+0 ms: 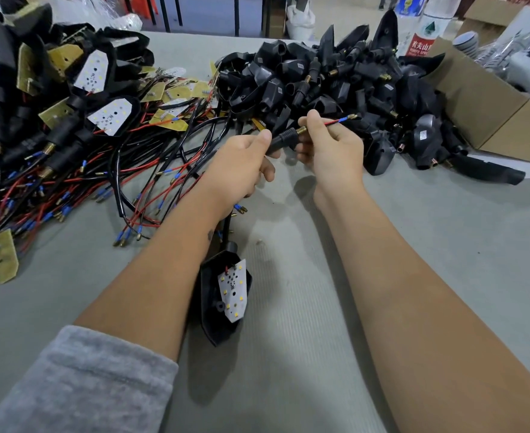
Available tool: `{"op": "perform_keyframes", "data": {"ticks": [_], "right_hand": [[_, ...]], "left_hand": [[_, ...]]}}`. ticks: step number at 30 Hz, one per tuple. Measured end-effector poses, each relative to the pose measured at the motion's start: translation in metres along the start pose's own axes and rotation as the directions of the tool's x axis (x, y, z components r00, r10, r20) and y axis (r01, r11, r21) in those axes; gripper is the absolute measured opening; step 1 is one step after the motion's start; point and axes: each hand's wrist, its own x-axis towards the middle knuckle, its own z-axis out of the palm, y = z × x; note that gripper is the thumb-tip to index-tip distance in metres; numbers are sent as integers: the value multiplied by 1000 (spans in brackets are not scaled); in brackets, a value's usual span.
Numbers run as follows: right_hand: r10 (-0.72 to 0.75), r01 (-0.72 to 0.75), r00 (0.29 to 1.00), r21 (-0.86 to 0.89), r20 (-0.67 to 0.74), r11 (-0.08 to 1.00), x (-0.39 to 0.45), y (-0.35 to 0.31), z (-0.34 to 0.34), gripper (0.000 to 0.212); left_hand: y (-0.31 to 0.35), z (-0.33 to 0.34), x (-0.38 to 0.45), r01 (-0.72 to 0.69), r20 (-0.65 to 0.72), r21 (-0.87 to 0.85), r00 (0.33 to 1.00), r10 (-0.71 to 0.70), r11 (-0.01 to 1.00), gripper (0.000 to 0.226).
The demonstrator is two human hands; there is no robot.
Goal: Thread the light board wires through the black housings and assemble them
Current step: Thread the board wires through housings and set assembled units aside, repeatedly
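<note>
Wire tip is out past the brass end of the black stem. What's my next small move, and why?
Probably pull the red wire further through with the right hand while the left hand steadies the black stem. Only a short length with its blue-sleeved tip shows beyond the brass thread, so slack likely remains behind.

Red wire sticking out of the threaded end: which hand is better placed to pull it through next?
Right, probably. The right hand already pinches the red wire just past the threaded end, while the left hand grips the black housing.
</note>
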Motion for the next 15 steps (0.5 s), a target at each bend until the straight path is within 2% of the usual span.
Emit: {"op": "perform_keyframes", "data": {"ticks": [4, 9, 15], "right_hand": [[-49, 49, 998, 6, -41, 999, 0, 1, 0, 25], [-21, 34, 988, 81, -155, 996, 5, 5, -1, 26], [35, 49, 969, 331, -245, 942, 17, 6, -7, 29]], "left_hand": [[4, 2, -2, 45, -3, -1, 999, -45, 999, 47], [4, 2, -4, 45, 61, 36, 997, -47, 998, 42], [3, 1, -5, 5, 168, 99, 986, -21, 995, 45]]}}
